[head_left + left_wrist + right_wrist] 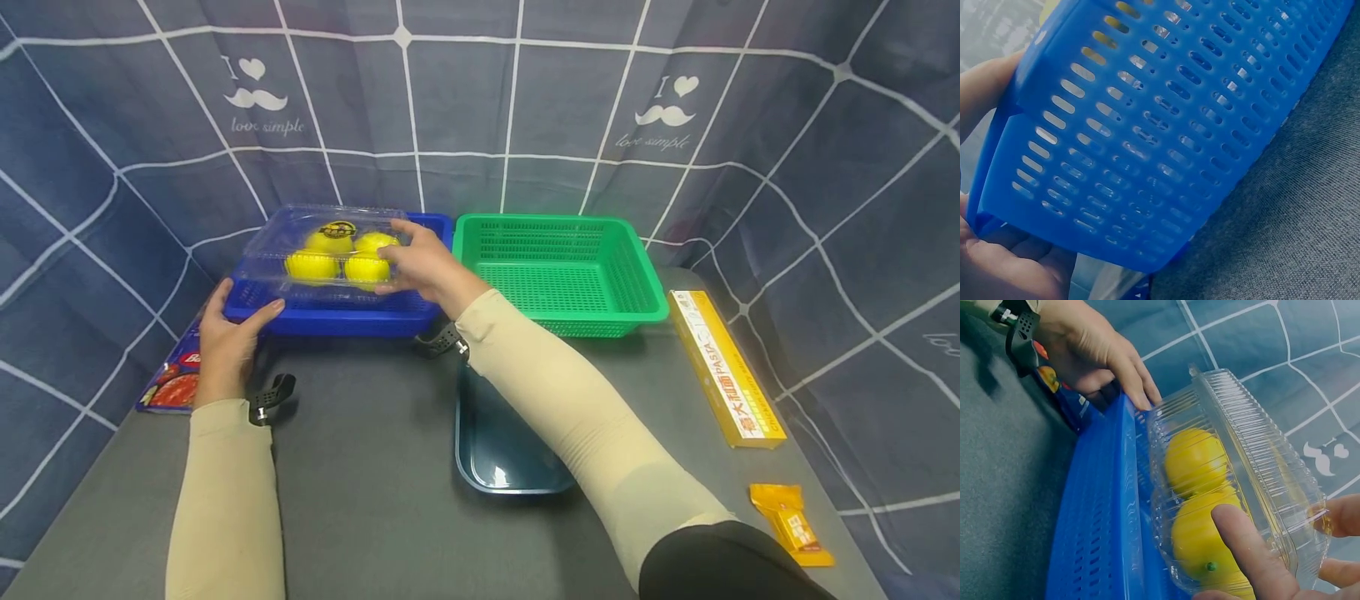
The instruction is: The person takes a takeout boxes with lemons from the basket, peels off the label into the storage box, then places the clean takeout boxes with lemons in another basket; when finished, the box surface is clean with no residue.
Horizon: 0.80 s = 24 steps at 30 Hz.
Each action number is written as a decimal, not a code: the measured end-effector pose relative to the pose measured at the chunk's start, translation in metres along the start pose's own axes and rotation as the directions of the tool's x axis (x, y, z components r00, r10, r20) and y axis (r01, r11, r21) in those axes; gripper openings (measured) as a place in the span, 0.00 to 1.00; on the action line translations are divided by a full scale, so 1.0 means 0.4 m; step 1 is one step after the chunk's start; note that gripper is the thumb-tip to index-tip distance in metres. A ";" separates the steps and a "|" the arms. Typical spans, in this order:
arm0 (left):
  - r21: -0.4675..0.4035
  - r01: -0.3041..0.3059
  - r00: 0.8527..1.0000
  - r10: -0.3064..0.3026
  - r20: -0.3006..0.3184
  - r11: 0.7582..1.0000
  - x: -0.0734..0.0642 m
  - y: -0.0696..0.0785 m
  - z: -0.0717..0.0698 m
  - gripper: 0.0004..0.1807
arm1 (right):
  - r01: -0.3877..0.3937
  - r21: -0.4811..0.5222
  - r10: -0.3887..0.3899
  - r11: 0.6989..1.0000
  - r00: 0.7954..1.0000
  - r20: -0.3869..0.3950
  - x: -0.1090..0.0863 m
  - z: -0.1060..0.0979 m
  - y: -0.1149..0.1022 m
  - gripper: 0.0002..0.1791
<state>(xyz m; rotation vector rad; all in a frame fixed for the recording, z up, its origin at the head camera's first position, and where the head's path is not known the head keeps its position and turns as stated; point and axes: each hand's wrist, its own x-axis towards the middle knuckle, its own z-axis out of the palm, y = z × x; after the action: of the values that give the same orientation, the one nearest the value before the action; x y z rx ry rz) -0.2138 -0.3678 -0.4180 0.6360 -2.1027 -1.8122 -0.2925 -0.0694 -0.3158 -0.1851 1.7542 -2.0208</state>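
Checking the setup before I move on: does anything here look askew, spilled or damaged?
Nothing spilled or visibly damaged. The clear clamshell of lemons sits tilted in the blue basket, held by the right hand. A red food packet lies partly under the left hand at the table edge.

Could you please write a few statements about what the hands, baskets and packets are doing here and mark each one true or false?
1. The right hand grips the clear lemon box. True.
2. The lemon box sits in the green basket. False: it is at the blue basket; the green one holds nothing visible.
3. The left hand holds the blue basket's corner. True.
4. The pasta box lies left of the blue basket. False: it lies right of the green basket.
5. The teal tray holds lemons. False: nothing is visible in it.
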 end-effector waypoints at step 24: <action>-0.016 0.008 1.000 -0.008 0.002 1.000 -0.002 0.001 0.006 0.59 | 0.001 0.062 -0.003 0.998 0.999 0.034 -0.110 -0.038 -0.028 0.41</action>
<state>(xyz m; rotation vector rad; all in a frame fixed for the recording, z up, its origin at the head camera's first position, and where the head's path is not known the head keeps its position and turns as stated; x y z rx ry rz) -0.2143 -0.3652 -0.4181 0.6398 -2.0877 -1.8329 -0.2623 -0.0361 -0.2993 -0.1999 1.6690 -2.0587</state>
